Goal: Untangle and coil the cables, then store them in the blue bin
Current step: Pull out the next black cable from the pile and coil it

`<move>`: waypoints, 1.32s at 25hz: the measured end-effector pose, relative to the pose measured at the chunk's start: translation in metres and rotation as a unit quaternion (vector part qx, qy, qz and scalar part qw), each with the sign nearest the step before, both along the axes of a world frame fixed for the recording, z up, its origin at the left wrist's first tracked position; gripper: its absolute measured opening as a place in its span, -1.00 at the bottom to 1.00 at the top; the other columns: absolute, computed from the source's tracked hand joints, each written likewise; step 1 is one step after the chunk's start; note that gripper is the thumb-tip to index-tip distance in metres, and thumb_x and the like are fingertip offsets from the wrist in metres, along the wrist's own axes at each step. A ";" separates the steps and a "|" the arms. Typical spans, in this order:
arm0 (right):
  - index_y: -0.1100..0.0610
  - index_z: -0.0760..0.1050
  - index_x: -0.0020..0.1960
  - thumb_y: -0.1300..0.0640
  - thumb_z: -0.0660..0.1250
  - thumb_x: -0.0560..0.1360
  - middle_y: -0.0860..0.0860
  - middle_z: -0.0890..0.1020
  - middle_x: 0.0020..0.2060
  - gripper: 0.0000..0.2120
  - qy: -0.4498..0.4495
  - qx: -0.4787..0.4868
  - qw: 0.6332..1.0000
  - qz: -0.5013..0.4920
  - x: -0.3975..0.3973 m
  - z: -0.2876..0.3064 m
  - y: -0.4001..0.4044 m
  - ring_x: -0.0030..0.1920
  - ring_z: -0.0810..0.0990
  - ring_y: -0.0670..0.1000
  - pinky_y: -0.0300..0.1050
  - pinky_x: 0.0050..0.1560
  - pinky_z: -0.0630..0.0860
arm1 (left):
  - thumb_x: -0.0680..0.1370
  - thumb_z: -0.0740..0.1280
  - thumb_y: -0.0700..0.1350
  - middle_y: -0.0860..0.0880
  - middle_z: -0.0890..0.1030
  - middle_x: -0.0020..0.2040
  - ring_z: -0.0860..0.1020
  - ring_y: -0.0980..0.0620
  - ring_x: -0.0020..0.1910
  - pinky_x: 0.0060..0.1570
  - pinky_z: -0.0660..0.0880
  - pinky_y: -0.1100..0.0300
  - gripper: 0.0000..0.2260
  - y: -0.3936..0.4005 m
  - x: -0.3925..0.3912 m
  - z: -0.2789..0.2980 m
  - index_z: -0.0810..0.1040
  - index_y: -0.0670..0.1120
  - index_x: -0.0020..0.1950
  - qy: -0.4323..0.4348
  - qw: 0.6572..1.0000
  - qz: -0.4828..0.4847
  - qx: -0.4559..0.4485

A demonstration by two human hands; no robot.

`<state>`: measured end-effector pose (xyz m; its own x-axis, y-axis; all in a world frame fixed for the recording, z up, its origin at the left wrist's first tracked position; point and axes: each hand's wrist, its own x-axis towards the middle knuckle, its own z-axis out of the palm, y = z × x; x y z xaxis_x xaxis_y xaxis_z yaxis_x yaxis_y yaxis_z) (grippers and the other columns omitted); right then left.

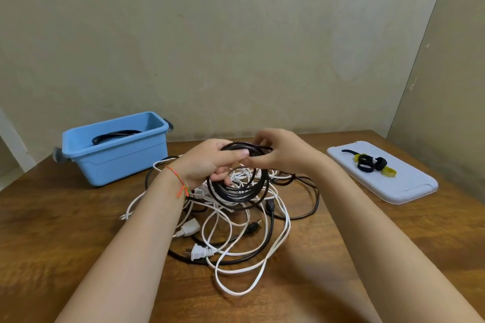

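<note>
Your left hand [210, 162] covers the top of the black coil [237, 183]; your right hand's [278, 152] fingertips blur against it; the blue bin [115, 152] wall hides most of the black cable [115, 135] inside; both forearms leave the bottom edge.

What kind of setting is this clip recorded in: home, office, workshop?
Probably a room in a home, though I can't be sure: a plain wooden table pushed against a bare patterned wall, with a small blue bin and household power cables on it.
</note>
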<state>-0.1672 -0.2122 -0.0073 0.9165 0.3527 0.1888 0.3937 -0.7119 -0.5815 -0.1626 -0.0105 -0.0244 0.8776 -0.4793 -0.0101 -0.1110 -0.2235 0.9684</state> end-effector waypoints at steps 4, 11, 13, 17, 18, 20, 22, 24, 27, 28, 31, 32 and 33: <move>0.07 0.58 0.01 -0.22 0.45 0.43 -0.08 0.62 -0.27 -0.62 0.036 0.058 0.996 -0.052 0.016 -0.001 -0.036 -0.38 0.52 -0.11 -0.18 -0.28 0.47 | 0.61 0.34 -0.08 0.05 0.13 -0.55 0.11 0.11 -0.64 -0.45 0.28 0.20 -0.69 -0.010 0.024 -0.016 0.39 -0.06 -0.31 0.054 0.973 0.164 -0.156; 0.03 0.68 0.07 0.18 0.28 0.61 -0.20 0.55 -0.38 -0.80 0.056 0.236 0.970 0.009 0.044 -0.007 -0.043 -0.32 0.46 -0.15 -0.27 -0.21 0.37 | 0.63 0.26 -0.06 0.06 0.14 -0.59 0.10 0.13 -0.66 -0.48 0.32 0.24 -0.71 -0.031 0.047 -0.014 0.41 -0.11 -0.28 0.111 0.957 0.146 -0.225; 0.02 0.69 0.08 0.18 0.30 0.60 -0.20 0.70 -0.18 -0.80 0.053 0.216 0.974 0.030 0.046 -0.002 -0.038 -0.10 0.63 -0.23 -0.30 0.01 0.49 | 0.62 0.21 -0.01 0.06 0.13 -0.56 0.11 0.13 -0.66 -0.45 0.36 0.21 -0.70 -0.031 0.049 -0.010 0.43 -0.11 -0.27 0.162 0.950 0.104 -0.245; 0.07 0.70 0.04 0.22 0.38 0.55 -0.03 0.74 -0.09 -0.85 0.006 0.250 0.968 0.006 0.049 -0.002 -0.023 -0.02 0.67 -0.13 -0.29 0.05 0.55 | 0.50 0.41 0.04 0.08 0.21 -0.53 0.18 0.15 -0.63 -0.38 0.43 0.20 -0.73 -0.028 0.050 -0.012 0.45 -0.12 -0.16 0.139 0.963 0.066 -0.222; 0.10 0.70 0.02 0.24 0.39 0.54 0.00 0.73 -0.11 -0.86 -0.017 0.258 0.966 -0.008 0.049 -0.003 -0.019 -0.05 0.67 -0.11 -0.27 0.01 0.56 | 0.46 0.46 -0.03 0.09 0.27 -0.53 0.20 0.17 -0.63 -0.36 0.43 0.22 -0.77 -0.028 0.050 -0.014 0.47 -0.14 -0.13 0.117 0.971 0.064 -0.199; 0.13 0.67 0.00 0.24 0.39 0.54 0.04 0.72 -0.14 -0.90 -0.042 0.259 0.964 -0.037 0.052 -0.005 -0.013 -0.12 0.66 -0.05 -0.16 -0.01 0.58 | 0.44 0.46 -0.20 0.10 0.32 -0.52 0.23 0.19 -0.62 -0.40 0.42 0.27 -0.84 -0.029 0.048 -0.015 0.49 -0.14 -0.10 0.089 0.978 0.064 -0.175; 0.11 0.66 -0.02 0.15 0.33 0.58 0.13 0.68 -0.17 -0.87 -0.016 0.263 0.963 -0.049 0.056 -0.006 -0.012 -0.22 0.59 0.02 -0.05 -0.11 0.54 | 0.53 0.38 -0.29 0.11 0.34 -0.54 0.27 0.21 -0.62 -0.48 0.37 0.33 -0.90 -0.028 0.047 -0.012 0.49 -0.14 -0.10 0.057 0.979 0.094 -0.169; 0.09 0.69 -0.06 -0.02 0.19 0.62 0.27 0.63 -0.19 -0.67 0.048 0.309 0.948 -0.058 0.056 -0.004 -0.012 -0.27 0.48 0.06 -0.01 -0.18 0.41 | 0.58 0.32 -0.29 0.14 0.38 -0.55 0.34 0.22 -0.60 -0.52 0.34 0.39 -0.91 -0.026 0.046 -0.009 0.51 -0.13 -0.09 0.010 0.980 0.141 -0.143; 0.12 0.66 -0.01 -0.18 0.18 0.61 0.14 0.60 -0.28 -0.57 0.062 0.289 0.954 -0.055 0.053 -0.003 -0.011 -0.31 0.47 -0.04 -0.14 -0.23 0.37 | 0.59 0.30 -0.28 0.15 0.34 -0.56 0.29 0.21 -0.60 -0.46 0.32 0.38 -0.86 -0.027 0.046 -0.007 0.50 -0.10 -0.14 -0.007 0.977 0.147 -0.152; 0.13 0.62 0.03 -0.10 0.26 0.61 0.09 0.60 -0.26 -0.68 0.039 0.262 0.963 -0.047 0.051 -0.004 -0.011 -0.33 0.48 -0.10 -0.20 -0.24 0.40 | 0.60 0.28 -0.28 0.13 0.30 -0.56 0.25 0.19 -0.60 -0.40 0.33 0.33 -0.86 -0.027 0.045 -0.007 0.48 -0.11 -0.14 0.006 0.974 0.138 -0.181; 0.13 0.55 0.09 0.10 0.41 0.54 0.11 0.63 -0.17 -0.83 0.009 0.252 0.967 -0.029 0.051 -0.008 -0.010 -0.30 0.54 -0.15 -0.30 -0.28 0.46 | 0.61 0.23 -0.27 0.09 0.23 -0.56 0.16 0.16 -0.60 -0.36 0.38 0.25 -0.79 -0.026 0.048 -0.005 0.42 -0.11 -0.22 0.087 0.935 0.109 -0.327; 0.13 0.54 0.11 0.09 0.44 0.52 0.09 0.62 -0.16 -0.80 0.011 0.260 0.965 -0.028 0.052 -0.009 -0.011 -0.29 0.55 -0.15 -0.31 -0.30 0.47 | 0.61 0.22 -0.26 0.08 0.24 -0.54 0.16 0.16 -0.60 -0.38 0.39 0.26 -0.79 -0.025 0.049 -0.005 0.42 -0.11 -0.23 0.113 0.917 0.101 -0.370; 0.11 0.53 0.11 0.05 0.44 0.51 0.07 0.62 -0.15 -0.76 0.010 0.257 0.966 -0.039 0.051 -0.008 -0.010 -0.28 0.56 -0.15 -0.32 -0.31 0.48 | 0.60 0.22 -0.25 0.07 0.26 -0.52 0.15 0.15 -0.58 -0.41 0.38 0.27 -0.81 -0.025 0.049 -0.004 0.43 -0.11 -0.21 0.130 0.901 0.099 -0.401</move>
